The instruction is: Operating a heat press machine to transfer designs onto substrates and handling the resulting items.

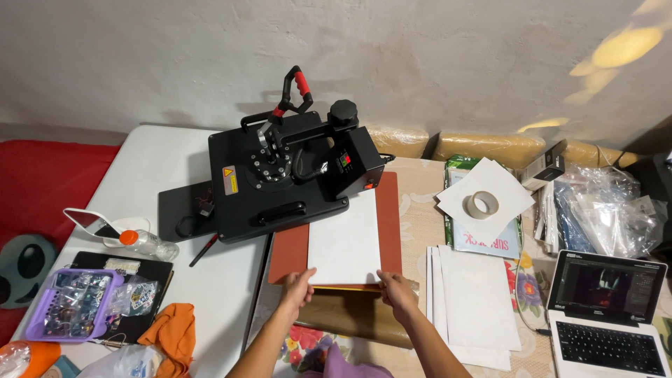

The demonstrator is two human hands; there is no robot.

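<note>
White sheet [345, 241] on press pad [389, 217]: light, limp, likely crease-prone; left hand [297, 288] and right hand [395, 285] fingers pinch near corners.

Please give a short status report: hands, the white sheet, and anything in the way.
Left hand and right hand grip the near edge of the white sheet. Sheet lies flat on the red-brown pad. Heat press head swung aside, not over the sheet.
</note>
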